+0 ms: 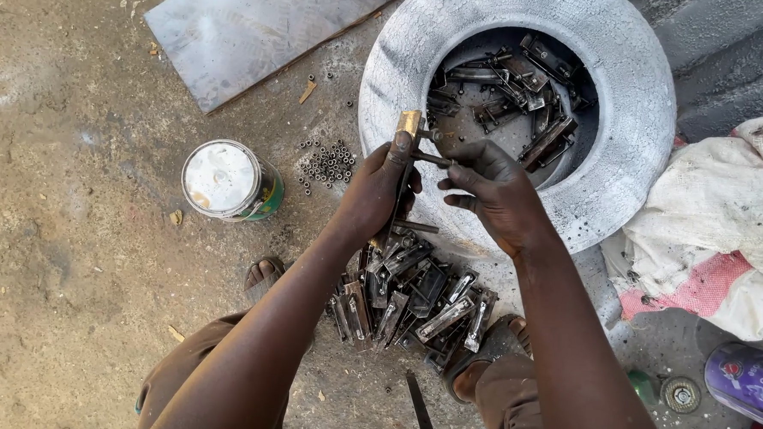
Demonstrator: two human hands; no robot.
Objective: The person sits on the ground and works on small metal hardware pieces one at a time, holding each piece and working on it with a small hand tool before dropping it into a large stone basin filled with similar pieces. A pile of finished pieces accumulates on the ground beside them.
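Observation:
My left hand (381,193) grips a long dark metal latch piece (408,134) upright, its brass-coloured top end sticking out above my thumb. My right hand (494,189) pinches a thin metal pin (431,158) and holds it against the side of that piece. Both hands hover over the near rim of a grey-white tyre (624,165), above a pile of similar dark metal pieces (412,297) lying on the ground between my feet.
More metal pieces (511,87) fill the tyre's hollow. Several small nuts (328,163) lie scattered left of it, beside a white-lidded tin (227,180). A metal sheet (252,29) lies at the back, white sacks (724,221) at the right, a purple can (752,381) near the corner.

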